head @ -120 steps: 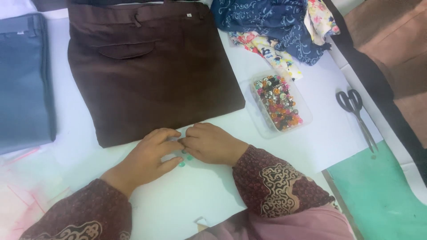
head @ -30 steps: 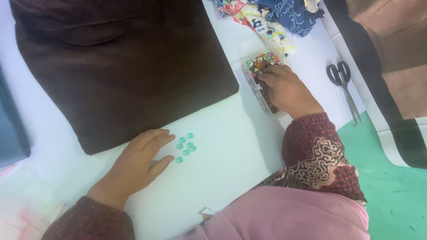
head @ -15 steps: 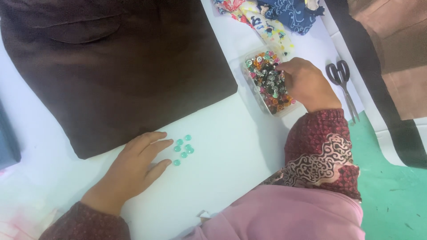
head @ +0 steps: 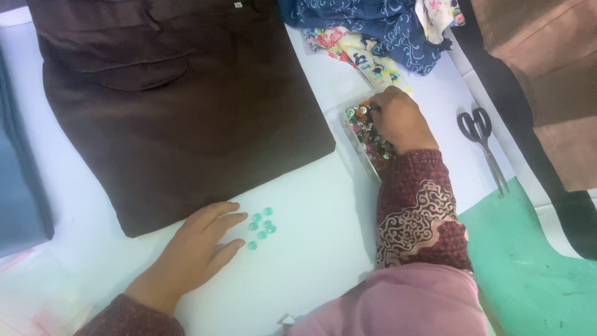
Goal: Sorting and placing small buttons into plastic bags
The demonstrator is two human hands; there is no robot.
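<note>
- Teal beads (head: 261, 226), a small cluster of them, lie on the white table (head: 323, 211) near the middle, just right of the left hand's fingertips.
- Left hand (head: 196, 252) rests flat on the table, palm down, fingers spread a little and holding nothing; its longest fingers reach almost to the beads, and whether they touch I cannot tell.
- Right hand (head: 398, 118) is farther off and to the right, curled over the far end of the bead box (head: 364, 140), fingertips bent down into the beads; whether it has pinched one is hidden by the fingers.
- Bead box is clear plastic, packed with mixed beads, red, green and white among them; it lies slanted on the table, just right of the trousers' corner, well apart from the teal beads.
- Brown trousers (head: 180, 106) lie folded flat, filling the far left of the table; their near edge is just beyond the left hand.
- Scissors (head: 482, 146) with black handles lie on the right, apart from the box, blades pointing near.
- Patterned cloth (head: 379, 31), blue and floral, is heaped at the far edge beyond the box.
- Grey-blue cloth (head: 18, 186) shows at the left edge.
- Green mat (head: 535, 274) covers the near right corner.
- Both sleeves are dark red with a pale curling pattern.
</note>
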